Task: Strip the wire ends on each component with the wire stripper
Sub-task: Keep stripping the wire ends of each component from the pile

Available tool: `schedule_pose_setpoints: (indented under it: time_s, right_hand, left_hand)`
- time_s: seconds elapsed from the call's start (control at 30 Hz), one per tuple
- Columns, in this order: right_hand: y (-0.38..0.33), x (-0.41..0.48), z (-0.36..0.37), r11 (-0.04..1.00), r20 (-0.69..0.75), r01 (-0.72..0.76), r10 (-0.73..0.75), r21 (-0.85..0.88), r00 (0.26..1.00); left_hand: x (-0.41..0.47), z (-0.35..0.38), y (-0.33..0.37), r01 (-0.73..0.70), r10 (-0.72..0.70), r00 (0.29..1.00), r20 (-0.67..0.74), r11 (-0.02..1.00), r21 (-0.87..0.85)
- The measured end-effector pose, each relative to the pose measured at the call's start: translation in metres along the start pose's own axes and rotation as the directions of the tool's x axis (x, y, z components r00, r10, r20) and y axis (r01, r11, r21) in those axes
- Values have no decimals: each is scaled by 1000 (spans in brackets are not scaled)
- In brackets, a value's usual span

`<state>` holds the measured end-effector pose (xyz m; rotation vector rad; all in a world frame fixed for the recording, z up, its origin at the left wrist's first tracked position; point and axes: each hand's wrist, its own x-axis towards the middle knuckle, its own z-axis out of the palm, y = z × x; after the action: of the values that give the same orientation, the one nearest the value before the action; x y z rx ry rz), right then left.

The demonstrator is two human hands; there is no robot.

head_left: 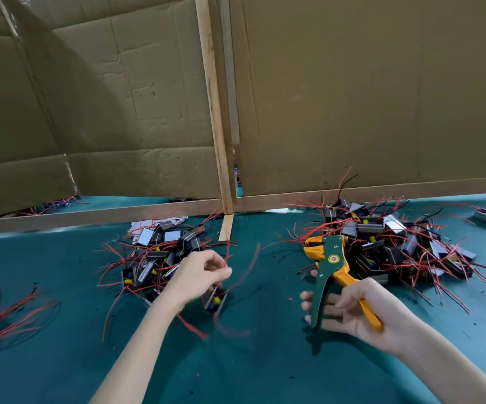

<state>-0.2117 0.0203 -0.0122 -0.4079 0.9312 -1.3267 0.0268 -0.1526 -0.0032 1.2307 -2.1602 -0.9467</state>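
Teal mat, wire stripper, round badge illegible

The left hand pinches a red wire; a blurred component sits at its six o'clock. At three o'clock, the right hand holds the wire stripper, head toward eleven o'clock. Beyond lie the left pile and the right pile.

worktop: teal | wire stripper: dark green body, orange-yellow head and handle, round red-and-yellow badge | components: black cases, silver-white faces, yellow and blue parts | wires: mostly red, some black | cardboard panels: brown | wooden battens: pale tan
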Motion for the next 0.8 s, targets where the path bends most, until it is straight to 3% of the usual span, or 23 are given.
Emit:
schedule_pose_setpoints:
  time_s: [0.07, 0.1, 0.2, 0.33, 0.37, 0.43, 0.5, 0.53, 0.67, 0.73, 0.8]
  right_hand:
    - [1, 1, -1, 999, -2, 20, -20, -45, 1000]
    - [1, 1, -1, 997, -1, 30, -30, -68, 1000]
    - [0, 2, -2, 991, 8, 60, -60, -119, 998]
    - [1, 3, -3, 984, 8, 77, -77, -159, 997]
    - [1, 3, -3, 983, 9, 81, -81, -165, 997]
    - [2, 3, -3, 981, 13, 91, -90, -174, 996]
    - [2, 3, -3, 978, 23, 101, -99, -182, 995]
    - [3, 4, -3, 977, 30, 107, -103, -187, 994]
    - [5, 5, -2, 968, 40, 132, -126, -214, 991]
    - [5, 5, -1, 966, 47, 139, -132, -218, 990]
    - [5, 6, -2, 966, 40, 143, -138, -216, 990]
  left_hand:
    - [1, 13, 3, 73, -117, 989, -91, 917, -393]
    - [1, 19, 4, 90, -173, 978, -120, 858, -505]
    - [1, 33, 1, 118, -274, 940, -203, 819, -561]
    - [-5, 42, -3, 166, -271, 859, -435, 950, -263]
    - [-7, 44, -2, 146, -218, 843, -493, 973, -181]
    - [-11, 49, -4, 25, 20, 824, -566, 997, 71]
    - [-13, 55, -6, -131, 293, 843, -451, 925, 357]
    - [-13, 58, -5, -201, 351, 870, -345, 893, 402]
    - [-4, 75, -10, -288, 391, 916, -85, 790, 542]
    - [-2, 76, -11, -242, 391, 917, -82, 707, 665]
    - [-2, 73, -10, -196, 403, 904, -143, 688, 699]
